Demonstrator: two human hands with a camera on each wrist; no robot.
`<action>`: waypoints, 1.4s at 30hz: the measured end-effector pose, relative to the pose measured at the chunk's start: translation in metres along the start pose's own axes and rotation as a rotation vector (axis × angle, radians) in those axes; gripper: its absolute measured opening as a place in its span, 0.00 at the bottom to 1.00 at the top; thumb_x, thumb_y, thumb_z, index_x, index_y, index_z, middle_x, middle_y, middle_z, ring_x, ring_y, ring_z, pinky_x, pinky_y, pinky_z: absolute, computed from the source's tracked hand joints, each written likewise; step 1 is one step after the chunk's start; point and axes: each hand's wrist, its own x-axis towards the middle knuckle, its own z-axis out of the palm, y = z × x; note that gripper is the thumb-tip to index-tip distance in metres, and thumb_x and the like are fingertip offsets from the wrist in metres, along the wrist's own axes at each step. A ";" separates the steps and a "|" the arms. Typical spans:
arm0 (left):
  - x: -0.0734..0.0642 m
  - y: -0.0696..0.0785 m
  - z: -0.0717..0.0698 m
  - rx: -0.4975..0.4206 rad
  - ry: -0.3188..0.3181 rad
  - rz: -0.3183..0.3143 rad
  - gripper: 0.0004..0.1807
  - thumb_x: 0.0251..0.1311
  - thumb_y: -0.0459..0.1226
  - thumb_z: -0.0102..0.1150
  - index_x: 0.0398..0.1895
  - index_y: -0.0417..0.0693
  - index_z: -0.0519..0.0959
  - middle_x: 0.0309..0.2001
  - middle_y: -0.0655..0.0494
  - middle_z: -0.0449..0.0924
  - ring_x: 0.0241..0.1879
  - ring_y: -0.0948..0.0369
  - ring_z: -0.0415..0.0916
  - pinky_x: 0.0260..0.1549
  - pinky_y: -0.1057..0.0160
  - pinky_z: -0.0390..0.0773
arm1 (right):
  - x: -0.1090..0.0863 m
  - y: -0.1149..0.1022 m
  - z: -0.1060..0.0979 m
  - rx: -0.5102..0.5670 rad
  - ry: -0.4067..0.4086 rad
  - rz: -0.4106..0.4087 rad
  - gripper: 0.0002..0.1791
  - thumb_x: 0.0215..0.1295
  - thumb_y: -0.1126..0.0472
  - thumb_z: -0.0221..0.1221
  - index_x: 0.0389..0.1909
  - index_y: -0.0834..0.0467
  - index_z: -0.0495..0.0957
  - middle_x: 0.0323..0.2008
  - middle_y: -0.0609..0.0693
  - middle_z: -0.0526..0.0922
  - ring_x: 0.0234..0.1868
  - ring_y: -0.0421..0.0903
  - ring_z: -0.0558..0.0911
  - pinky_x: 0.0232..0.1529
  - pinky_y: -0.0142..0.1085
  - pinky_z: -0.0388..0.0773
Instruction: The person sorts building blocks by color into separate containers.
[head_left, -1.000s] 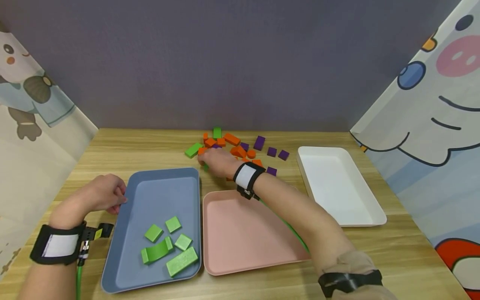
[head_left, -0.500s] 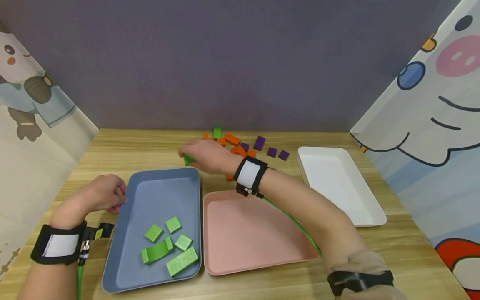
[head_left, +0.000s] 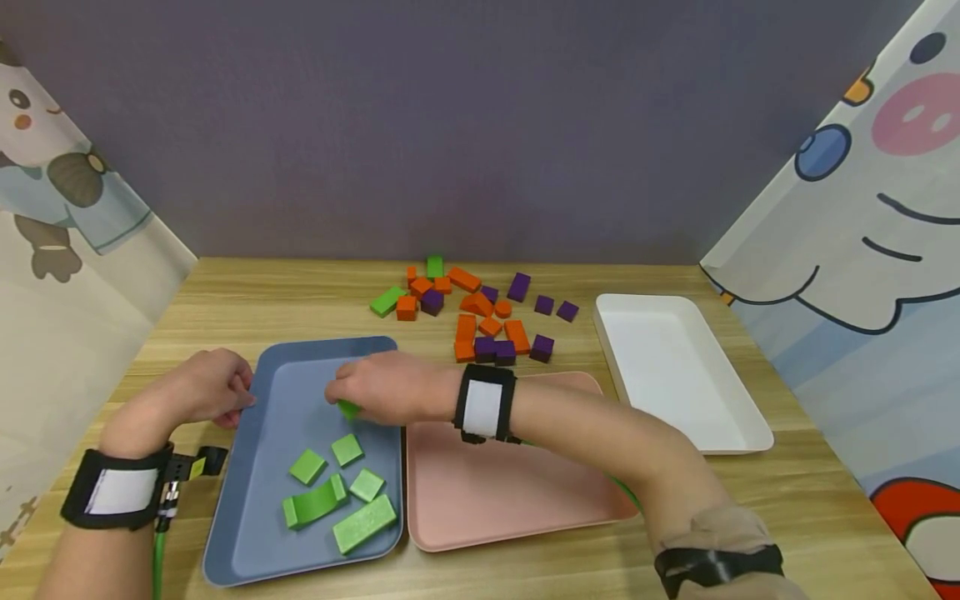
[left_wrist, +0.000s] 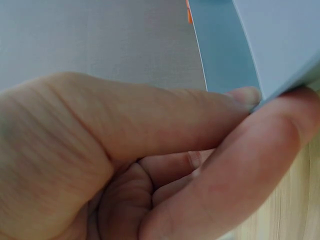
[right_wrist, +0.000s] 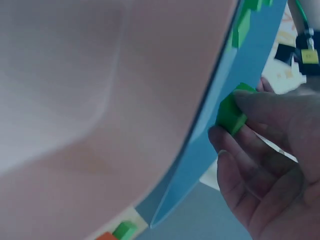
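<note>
An angular green block [head_left: 348, 409] is pinched by the right hand [head_left: 386, 387] over the plastic-looking rectangular blue-grey tray [head_left: 288, 417], itself gripped at one edge by the left hand [head_left: 206, 385]; placing seems underway, lowering needed.

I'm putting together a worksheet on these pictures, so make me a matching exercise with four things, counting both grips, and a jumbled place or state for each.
Column one
1. Left grip
2. Right grip
3. White tray
4. Curved green block

Column two
A. lying in the blue tray
B. pinching the edge of the blue tray
C. rightmost of the three trays in the head view
D. holding a green block over the blue tray

Right pairs: 1-B, 2-D, 3-C, 4-A
</note>
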 end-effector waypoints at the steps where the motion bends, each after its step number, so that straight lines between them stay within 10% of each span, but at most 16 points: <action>1: 0.000 0.000 0.000 -0.002 0.000 -0.002 0.12 0.60 0.26 0.58 0.41 0.20 0.73 0.24 0.48 0.80 0.22 0.61 0.80 0.24 0.62 0.84 | 0.000 -0.002 0.002 -0.004 -0.007 -0.006 0.14 0.71 0.57 0.58 0.55 0.48 0.77 0.48 0.41 0.80 0.47 0.36 0.79 0.49 0.28 0.78; 12: 0.000 0.001 0.000 0.007 -0.004 0.002 0.09 0.60 0.27 0.58 0.38 0.24 0.73 0.22 0.51 0.80 0.22 0.62 0.80 0.25 0.61 0.83 | 0.000 -0.008 0.017 -0.027 -0.053 -0.035 0.07 0.68 0.65 0.56 0.40 0.49 0.79 0.36 0.42 0.79 0.31 0.37 0.72 0.29 0.29 0.68; 42: 0.000 -0.001 0.001 -0.005 -0.001 0.017 0.12 0.60 0.26 0.57 0.41 0.20 0.73 0.23 0.49 0.80 0.22 0.61 0.80 0.23 0.62 0.84 | -0.006 0.004 0.007 0.029 -0.056 0.010 0.19 0.63 0.55 0.66 0.55 0.47 0.78 0.51 0.42 0.82 0.46 0.38 0.82 0.45 0.29 0.80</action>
